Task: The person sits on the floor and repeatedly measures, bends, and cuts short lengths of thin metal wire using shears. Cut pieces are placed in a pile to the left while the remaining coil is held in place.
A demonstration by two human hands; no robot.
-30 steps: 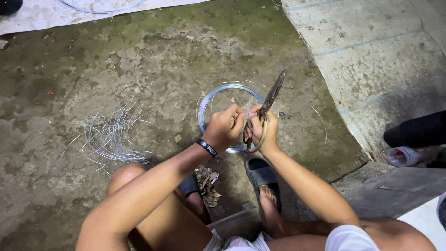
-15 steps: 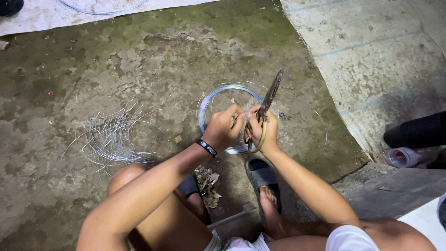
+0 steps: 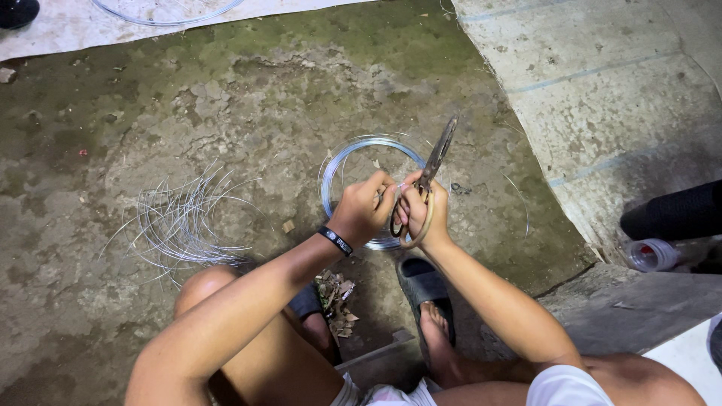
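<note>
At about nine o'clock from the hands, a loose fan of cut wire lengths point(image 3: 180, 222) lies spread on the mossy, cracked ground point(image 3: 226, 98), well apart from both hands. At eleven o'clock, along the top edge, a pale sheet point(image 3: 68, 26) carries part of another wire ring point(image 3: 162, 13).

The left hand point(image 3: 363, 213) sits near the middle, a black wristband point(image 3: 335, 241) on its wrist. Its fingers are curled tight, pinching something thin between thumb and fingers; the strand itself is too fine to make out, though the hand lies over the near rim of the coil of wire point(image 3: 368, 188). That coil lies flat on the ground at twelve o'clock from the hands, a round hoop of silvery turns with bare ground inside it.

Touching the left hand at its three o'clock side, the right hand point(image 3: 423, 214) is closed through the loops of a pair of scissors point(image 3: 430, 171), whose blades point up toward one o'clock, nearly closed, over the far rim of the coil.

Below the hands, at six o'clock, a dark sandal point(image 3: 423, 286) holds the person's foot, and a small heap of dry leaf scraps point(image 3: 336, 293) lies beside it.

At three o'clock, by the raised concrete slab point(image 3: 602, 90), a clear plastic jar point(image 3: 653, 255) lies on its side; its contents cannot be told. A black cylinder point(image 3: 673, 212) rests just above it.
</note>
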